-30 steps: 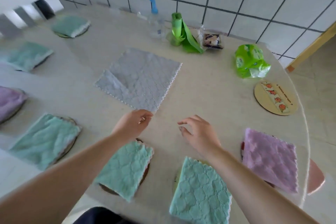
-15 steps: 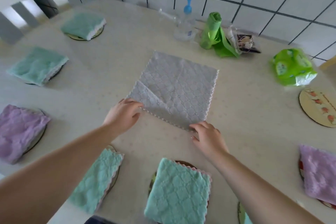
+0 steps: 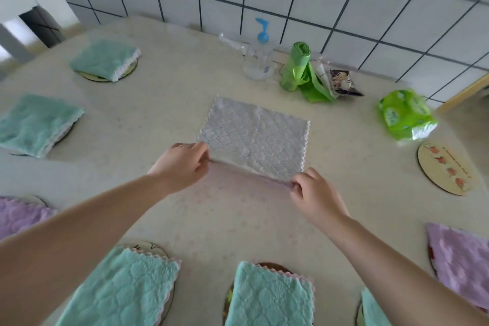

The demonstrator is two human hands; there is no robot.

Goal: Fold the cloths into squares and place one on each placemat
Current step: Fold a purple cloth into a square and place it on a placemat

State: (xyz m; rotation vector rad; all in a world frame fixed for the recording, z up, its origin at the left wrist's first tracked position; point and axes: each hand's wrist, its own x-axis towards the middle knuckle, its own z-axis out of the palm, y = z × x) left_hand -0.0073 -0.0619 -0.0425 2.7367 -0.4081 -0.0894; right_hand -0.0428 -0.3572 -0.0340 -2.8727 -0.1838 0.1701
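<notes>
Grey cloth [image 3: 254,140] lay mid-desk [image 3: 164,103], near edge lifted off the surface. Left hand [image 3: 182,167] pinched its near-left corner, fingers [image 3: 201,151] clenched on the fabric; right hand [image 3: 315,198] pinched the near-right corner the same way. Folded teal cloths [image 3: 105,57] and purple cloths [image 3: 460,259] sat on round placemats around the rim. One bare placemat [image 3: 447,169] at right, near a green tissue pack [image 3: 404,114].
</notes>
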